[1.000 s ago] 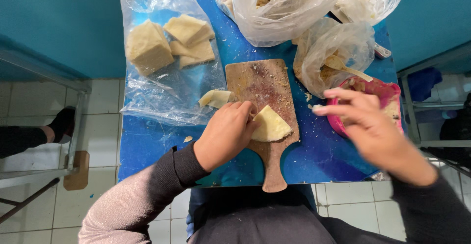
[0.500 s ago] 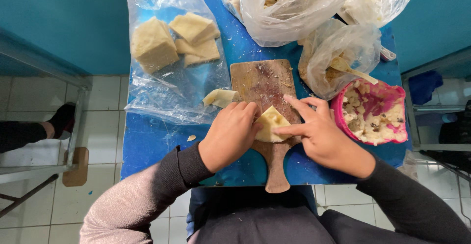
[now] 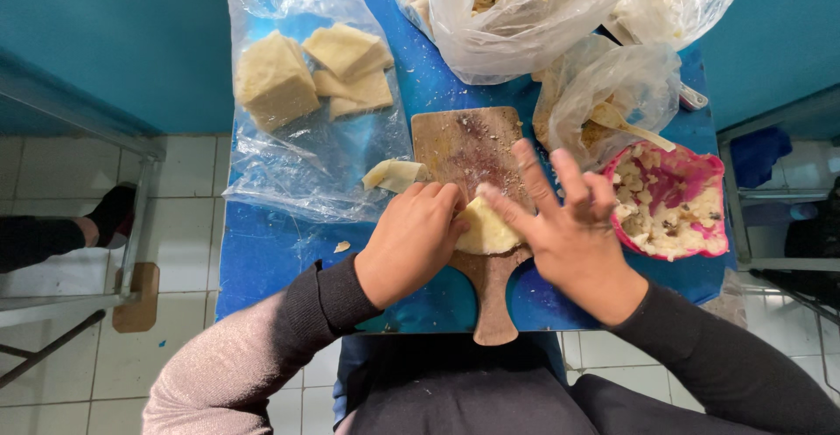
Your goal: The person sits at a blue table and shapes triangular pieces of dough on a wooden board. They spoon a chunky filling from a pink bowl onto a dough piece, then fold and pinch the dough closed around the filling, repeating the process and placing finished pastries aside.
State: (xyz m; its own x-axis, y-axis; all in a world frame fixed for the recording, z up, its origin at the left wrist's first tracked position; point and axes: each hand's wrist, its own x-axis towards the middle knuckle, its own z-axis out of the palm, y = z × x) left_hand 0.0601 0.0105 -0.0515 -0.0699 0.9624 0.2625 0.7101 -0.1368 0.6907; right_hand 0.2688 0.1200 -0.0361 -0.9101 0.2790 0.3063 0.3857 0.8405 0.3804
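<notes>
Several pale blocks [image 3: 302,76] uncut in clear bag on blue surface [image 3: 262,251]; pink bowl [image 3: 700,181] approx. half full of cut bits. One wedge [image 3: 486,229] on wooden board [image 3: 464,142], w/ left hand [image 3: 411,242] curled on it, right hand [image 3: 569,234] fingers spread, pressing its edge—cutting looks partway thru.

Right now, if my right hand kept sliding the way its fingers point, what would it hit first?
The right hand points up and left over the wooden cutting board. Past the board's far edge, the first thing is probably the clear bag of pale pieces, though height is hard to judge.
</notes>
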